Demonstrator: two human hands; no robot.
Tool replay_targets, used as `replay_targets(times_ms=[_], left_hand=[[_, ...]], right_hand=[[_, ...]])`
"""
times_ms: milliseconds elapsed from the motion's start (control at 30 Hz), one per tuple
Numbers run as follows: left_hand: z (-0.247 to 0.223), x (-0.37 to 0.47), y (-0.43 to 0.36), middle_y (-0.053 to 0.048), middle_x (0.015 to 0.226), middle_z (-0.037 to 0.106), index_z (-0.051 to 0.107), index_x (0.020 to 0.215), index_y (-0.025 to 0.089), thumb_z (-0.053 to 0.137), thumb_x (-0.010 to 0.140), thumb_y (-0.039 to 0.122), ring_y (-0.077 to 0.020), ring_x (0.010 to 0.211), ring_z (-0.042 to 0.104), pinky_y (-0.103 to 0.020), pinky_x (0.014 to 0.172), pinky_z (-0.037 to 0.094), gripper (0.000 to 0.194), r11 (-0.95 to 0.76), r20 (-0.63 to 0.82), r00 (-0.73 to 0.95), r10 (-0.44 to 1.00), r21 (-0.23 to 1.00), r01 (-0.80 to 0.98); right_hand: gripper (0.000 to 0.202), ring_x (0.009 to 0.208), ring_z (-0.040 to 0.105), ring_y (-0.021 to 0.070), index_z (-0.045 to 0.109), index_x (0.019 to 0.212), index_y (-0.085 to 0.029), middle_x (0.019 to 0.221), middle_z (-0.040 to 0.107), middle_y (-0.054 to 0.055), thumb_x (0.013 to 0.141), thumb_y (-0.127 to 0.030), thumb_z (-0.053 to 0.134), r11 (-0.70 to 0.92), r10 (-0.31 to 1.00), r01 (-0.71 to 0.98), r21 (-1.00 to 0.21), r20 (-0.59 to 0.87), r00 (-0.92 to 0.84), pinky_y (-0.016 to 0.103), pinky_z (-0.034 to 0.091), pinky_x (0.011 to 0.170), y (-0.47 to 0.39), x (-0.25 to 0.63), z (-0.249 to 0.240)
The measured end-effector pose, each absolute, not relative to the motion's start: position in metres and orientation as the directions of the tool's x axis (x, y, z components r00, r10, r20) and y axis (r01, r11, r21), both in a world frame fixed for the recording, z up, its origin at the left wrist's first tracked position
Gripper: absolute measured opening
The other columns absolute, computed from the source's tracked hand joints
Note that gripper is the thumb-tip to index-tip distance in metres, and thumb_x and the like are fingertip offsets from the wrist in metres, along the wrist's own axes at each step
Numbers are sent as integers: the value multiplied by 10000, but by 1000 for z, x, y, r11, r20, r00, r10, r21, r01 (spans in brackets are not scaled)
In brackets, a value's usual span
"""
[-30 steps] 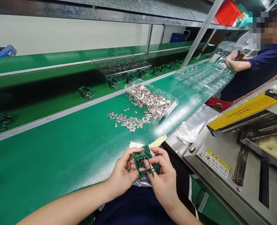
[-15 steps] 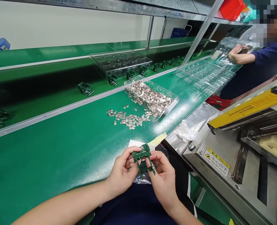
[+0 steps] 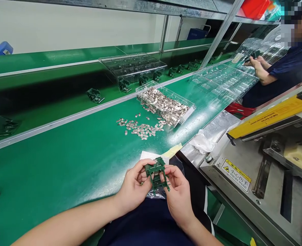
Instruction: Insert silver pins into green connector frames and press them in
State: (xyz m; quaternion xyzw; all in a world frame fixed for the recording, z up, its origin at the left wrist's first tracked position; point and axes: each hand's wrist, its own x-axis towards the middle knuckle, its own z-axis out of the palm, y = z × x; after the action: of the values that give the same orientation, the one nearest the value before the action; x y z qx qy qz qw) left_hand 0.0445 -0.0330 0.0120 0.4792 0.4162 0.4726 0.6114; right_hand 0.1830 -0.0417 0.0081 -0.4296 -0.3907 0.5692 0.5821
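My left hand [image 3: 135,186] and my right hand [image 3: 178,191] both grip a green plastic frame [image 3: 157,167] with thin legs, held low in front of my body. Fingers and thumbs pinch it from either side, and my thumbs reach into its middle. Behind it lies a ribbed silvery-white piece [image 3: 152,155], partly covered by the hands. Small flat metal pieces [image 3: 143,130] are scattered on the green bench beyond. A clear plastic box [image 3: 188,114] heaped with the same pieces stands just past them. Whether a metal piece sits between my fingers is hidden.
Green frames [image 3: 95,95] lie along a dark green conveyor [image 3: 63,106], near a clear tray [image 3: 132,66]. Other clear trays [image 3: 225,80] stand at right, before a co-worker [image 3: 289,68] holding a dark part. A metal machine [image 3: 232,174] with a warning label flanks me. Yellow paper [image 3: 175,150] lies nearby.
The frames on the conveyor have shifted slightly right. The co-worker's hands have moved, and a dark part now shows in them. My hands keep nearly the same hold, with slight finger movement.
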Motion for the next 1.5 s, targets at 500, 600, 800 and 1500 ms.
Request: replay_targets(times_ms=[500, 600, 800, 1500], left_hand=[[16, 47, -16, -25, 896, 659, 538, 1080, 179, 649, 796, 186, -102, 789, 638, -179, 710, 509, 305, 36, -16, 167, 986, 993, -116], [9, 51, 12, -15, 867, 651, 514, 1128, 177, 627, 796, 170, -111, 786, 646, -192, 707, 514, 351, -30, 36, 94, 995, 998, -60], [-14, 78, 46, -52, 997, 674, 535, 1146, 173, 570, 805, 130, -141, 873, 664, -244, 803, 522, 346, -147, 144, 189, 971, 989, 4], [-16, 82, 36, -31, 979, 676, 521, 1169, 193, 543, 821, 120, -133, 858, 663, -232, 786, 521, 357, -121, 115, 78, 990, 990, 79]], right_hand=[[194, 837, 562, 153, 586, 944, -212, 930, 599, 23, 869, -366, 676, -22, 982, -262, -965, -70, 176, 257, 505, 733, -49, 204, -7], [259, 794, 573, 157, 636, 911, -190, 915, 625, 41, 857, -440, 679, -109, 956, -220, -969, -163, 244, 273, 512, 708, -54, 220, -27], [384, 736, 599, 157, 717, 880, -136, 805, 673, 71, 739, -488, 781, -386, 921, -400, -831, -373, -113, 263, 495, 657, -42, 213, -54], [365, 503, 539, 146, 639, 713, -172, 600, 589, 7, 702, -525, 731, -316, 945, -255, -914, -280, -169, 321, 517, 543, -14, 210, -106]])
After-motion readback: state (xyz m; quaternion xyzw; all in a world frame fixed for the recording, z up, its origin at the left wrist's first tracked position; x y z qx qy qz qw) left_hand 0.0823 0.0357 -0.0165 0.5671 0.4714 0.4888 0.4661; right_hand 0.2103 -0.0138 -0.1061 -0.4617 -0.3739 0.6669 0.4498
